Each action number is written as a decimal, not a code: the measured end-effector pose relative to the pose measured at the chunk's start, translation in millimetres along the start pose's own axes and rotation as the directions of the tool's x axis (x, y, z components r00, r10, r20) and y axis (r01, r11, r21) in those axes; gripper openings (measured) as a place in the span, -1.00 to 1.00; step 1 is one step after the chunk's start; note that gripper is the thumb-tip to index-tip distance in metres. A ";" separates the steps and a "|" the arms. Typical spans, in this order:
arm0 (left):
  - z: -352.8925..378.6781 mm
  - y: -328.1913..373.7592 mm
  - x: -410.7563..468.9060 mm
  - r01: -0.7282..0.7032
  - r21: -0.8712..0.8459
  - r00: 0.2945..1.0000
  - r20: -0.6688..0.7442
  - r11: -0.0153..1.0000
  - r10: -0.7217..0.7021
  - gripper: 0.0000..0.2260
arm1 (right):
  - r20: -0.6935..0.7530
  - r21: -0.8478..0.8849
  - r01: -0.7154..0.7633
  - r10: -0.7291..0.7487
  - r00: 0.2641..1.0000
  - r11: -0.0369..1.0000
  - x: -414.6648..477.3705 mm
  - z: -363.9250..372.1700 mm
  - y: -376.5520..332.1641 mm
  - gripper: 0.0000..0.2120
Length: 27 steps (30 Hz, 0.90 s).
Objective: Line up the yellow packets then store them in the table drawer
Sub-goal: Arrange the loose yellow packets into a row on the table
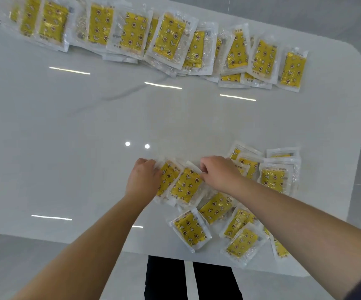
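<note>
A: Where are the yellow packets point(293, 69) on the bench point(88, 126)?

B: Most of them make a long row point(166, 37) along the far side of the bench, from its left end nearly to its rounded right corner. They overlap each other like tiles, and some lie a little crooked.

A: And the others?

B: A loose heap point(240, 237) lies at the near side of the bench, toward its right end. There the packets point in different directions, and one reaches as far as the near edge. A small stack point(277, 177) lies a little farther in on the bench, also toward the right end.

A: What about the hands?

B: Both are over the near half of the bench, about the middle of its width, on two overlapping packets. The left hand point(144, 178) has its grip closed, with the fingers curled over the far left edge of the under packet point(166, 178). The right hand point(218, 173) has its grip closed too, with bent fingers pinching the far right corner of the upper packet point(187, 185), which lies tilted across the under one.

A: Are these two lifted from the bench?

B: I cannot tell.

A: How does it all look?

B: Each packet is a clear wrapper with a yellow insert printed with stars and moons. The bench is white and glossy. Below its near edge are legs in black trousers point(164, 278) on a pale floor point(13, 267).
</note>
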<state>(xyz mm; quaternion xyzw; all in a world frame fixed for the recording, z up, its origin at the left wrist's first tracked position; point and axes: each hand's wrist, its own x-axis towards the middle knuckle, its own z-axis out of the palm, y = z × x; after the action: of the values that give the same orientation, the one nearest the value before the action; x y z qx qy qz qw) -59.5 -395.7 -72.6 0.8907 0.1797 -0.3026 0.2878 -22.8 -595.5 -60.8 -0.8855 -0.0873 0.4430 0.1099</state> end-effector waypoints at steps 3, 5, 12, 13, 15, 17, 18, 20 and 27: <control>9.1 6.4 -1.6 -0.008 -0.009 0.999 -0.035 1.000 0.008 -0.84 | 0.006 0.058 -0.003 0.002 1.000 0.998 1.7 -1.2 3.2 -0.70; 11.5 9.5 -0.1 -0.017 0.001 0.999 -0.042 1.000 0.017 -0.85 | -0.001 0.111 -0.006 0.006 1.000 0.994 2.7 -1.0 3.4 -0.72; 5.8 8.9 3.2 0.081 -0.060 0.997 0.004 0.995 -0.081 -0.85 | -0.122 0.414 0.002 0.053 0.991 0.910 0.9 -12.6 19.3 -0.91; 4.7 7.6 3.8 0.106 -0.072 0.994 0.011 0.992 -0.106 -0.85 | -0.138 0.455 -0.004 0.075 0.988 0.891 0.9 -15.6 23.3 -0.93; 1.7 7.9 5.8 0.139 -0.116 0.990 0.009 0.983 -0.139 -0.84 | -0.170 0.537 -0.013 0.123 0.978 0.844 1.9 -23.3 31.6 -0.96; -2.6 10.1 11.3 0.165 -0.191 0.985 -0.011 0.968 -0.170 -0.79 | -0.189 0.634 -0.013 0.171 0.967 0.773 2.8 -33.9 40.4 -0.95; -4.9 11.7 13.4 0.178 -0.231 0.982 -0.020 0.957 -0.187 -0.76 | -0.187 0.691 -0.011 0.193 0.963 0.723 3.0 -39.8 44.4 -0.93; -10.3 15.5 17.9 0.194 -0.321 0.975 -0.037 0.927 -0.217 -0.78 | -0.168 0.799 -0.005 0.231 0.958 0.602 3.8 -52.0 51.7 -0.90; -35.7 48.9 28.3 0.129 -0.541 0.973 -0.095 0.831 -0.212 -0.93 | -0.116 0.976 0.058 0.279 0.953 0.208 9.1 -94.2 78.1 -0.82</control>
<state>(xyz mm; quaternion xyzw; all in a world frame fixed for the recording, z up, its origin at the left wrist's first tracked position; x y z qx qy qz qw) 1.5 -407.0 -47.7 0.7770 0.3565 -0.1972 0.4799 62.8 -679.3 -34.1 -0.6751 0.2888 0.2822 0.6174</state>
